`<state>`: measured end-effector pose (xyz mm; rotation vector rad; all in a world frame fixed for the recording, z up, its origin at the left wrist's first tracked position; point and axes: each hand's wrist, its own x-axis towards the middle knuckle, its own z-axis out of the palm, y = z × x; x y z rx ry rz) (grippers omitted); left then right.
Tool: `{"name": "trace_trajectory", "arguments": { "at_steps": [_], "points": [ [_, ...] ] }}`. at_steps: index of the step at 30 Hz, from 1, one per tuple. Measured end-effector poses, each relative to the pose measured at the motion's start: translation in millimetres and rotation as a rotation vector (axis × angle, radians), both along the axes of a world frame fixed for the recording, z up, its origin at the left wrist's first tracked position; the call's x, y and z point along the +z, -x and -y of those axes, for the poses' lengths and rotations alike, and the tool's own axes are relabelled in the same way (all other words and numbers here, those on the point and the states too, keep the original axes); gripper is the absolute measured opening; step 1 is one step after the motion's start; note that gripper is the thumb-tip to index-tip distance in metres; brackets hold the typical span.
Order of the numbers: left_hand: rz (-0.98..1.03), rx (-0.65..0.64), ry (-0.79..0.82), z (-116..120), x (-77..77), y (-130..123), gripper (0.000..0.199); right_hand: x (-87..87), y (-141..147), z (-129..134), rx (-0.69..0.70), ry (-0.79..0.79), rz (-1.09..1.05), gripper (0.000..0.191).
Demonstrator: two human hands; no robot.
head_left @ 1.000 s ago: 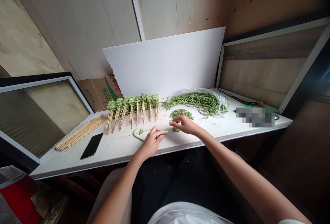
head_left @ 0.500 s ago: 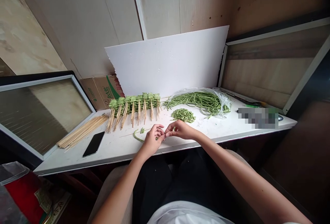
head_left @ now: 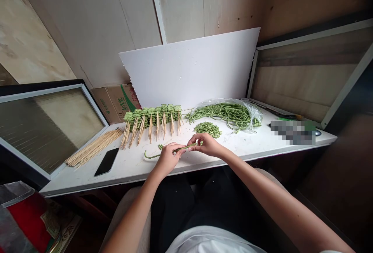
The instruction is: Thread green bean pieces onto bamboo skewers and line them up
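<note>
A long green bean (head_left: pixel 151 156) runs through both hands, its curved tail lying on the white table to the left. My left hand (head_left: pixel 169 156) is closed around it, thumb and fingers pinching near the middle. Close beside, my right hand (head_left: pixel 204 144) pinches the same bean toward its other end. Just behind my right hand is a heap of short cut bean pieces (head_left: pixel 208 129). A few short pieces (head_left: pixel 160 146) and a thin skewer lie by my left hand, partly hidden by it.
Skewered bean bundles (head_left: pixel 154 114) stand stacked at the back left. Loose bamboo skewers (head_left: pixel 93 147) and a phone (head_left: pixel 106 162) lie at the left. A plastic bag of long beans (head_left: pixel 224 114) sits back right. A white board (head_left: pixel 189 72) leans behind.
The bean now shows stretched straight between my hands, and its tail has shifted left on the table. My right hand has moved slightly up and right.
</note>
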<state>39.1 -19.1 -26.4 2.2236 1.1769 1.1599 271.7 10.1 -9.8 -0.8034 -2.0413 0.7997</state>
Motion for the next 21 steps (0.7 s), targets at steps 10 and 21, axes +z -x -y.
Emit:
{"name": "trace_trajectory", "arguments": {
  "at_steps": [10,21],
  "points": [
    [0.028,-0.105,-0.168,5.5,2.9,-3.4,0.021,-6.0,11.2,2.6,0.107,-0.069,-0.057,0.008],
    [-0.086,-0.094,-0.282,6.1,5.6,-0.7,0.027,-3.5,-3.9,-5.8,0.250,0.193,-0.175,0.033]
  ]
}}
